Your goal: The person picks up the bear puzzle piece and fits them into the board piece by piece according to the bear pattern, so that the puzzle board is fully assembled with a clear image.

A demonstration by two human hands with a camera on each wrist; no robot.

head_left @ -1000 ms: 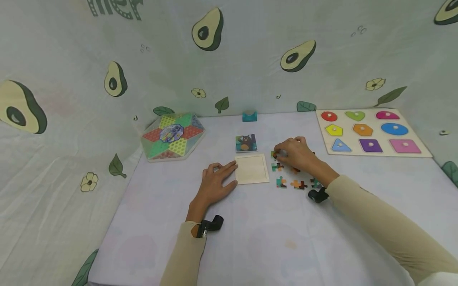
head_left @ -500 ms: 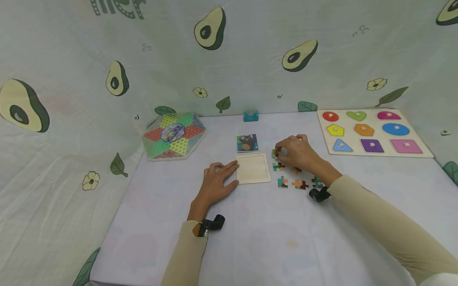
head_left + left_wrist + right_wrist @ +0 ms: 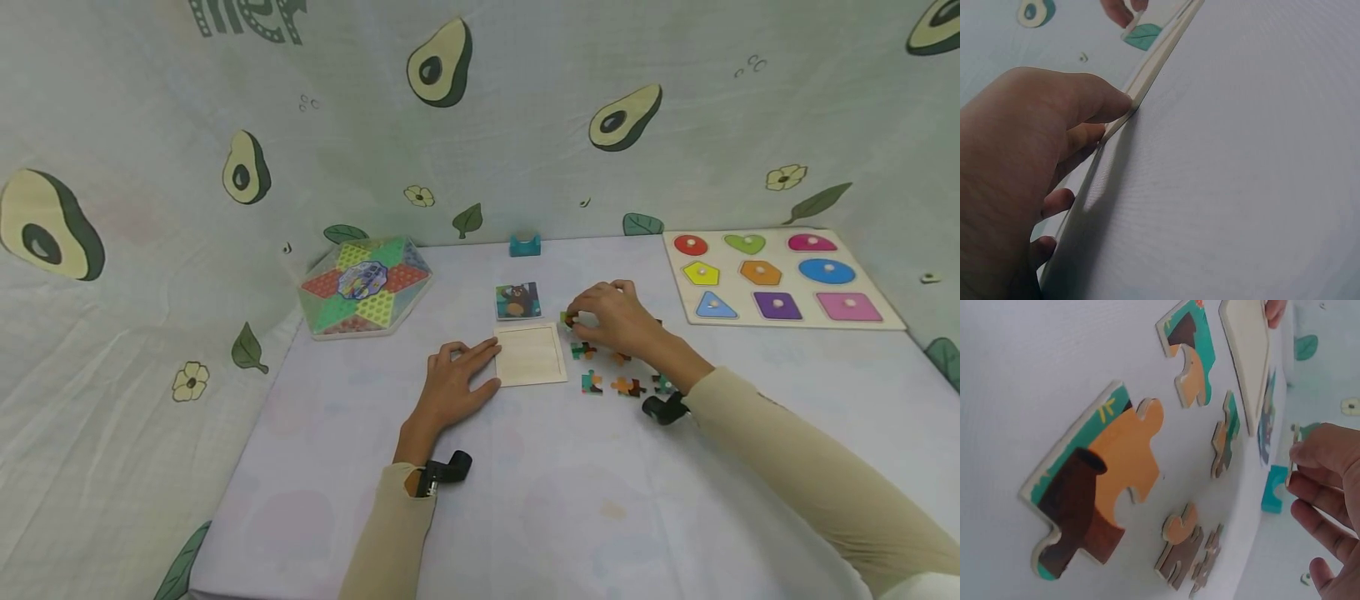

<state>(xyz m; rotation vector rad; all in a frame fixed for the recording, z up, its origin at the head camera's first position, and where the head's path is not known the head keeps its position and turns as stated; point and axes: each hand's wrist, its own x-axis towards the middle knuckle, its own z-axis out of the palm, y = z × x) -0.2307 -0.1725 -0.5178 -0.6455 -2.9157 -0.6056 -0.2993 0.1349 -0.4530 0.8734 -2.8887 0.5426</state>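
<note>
"So, where is the puzzle piece [image 3: 566, 318]?"

"Pinched in the right hand [image 3: 613, 319], in a narrow grip between thumb and finger, just beside the far right corner of the wooden tray [image 3: 529, 355]."

"And the left hand [image 3: 452, 387]?"

"Its grip is wide and loose: fingers spread, touching the tray's left edge without curling round it."

"How will the piece handle?"

"Light and stiff, I'd judge: the loose pieces [image 3: 627, 387] lying on the surface [image 3: 540, 500] look thin and board-like. Their printed faces might be a little slick."

"Best hold?"

"Opposite edges of the broad body, I'd say, since the narrow knobs look likeliest to chip."
</note>
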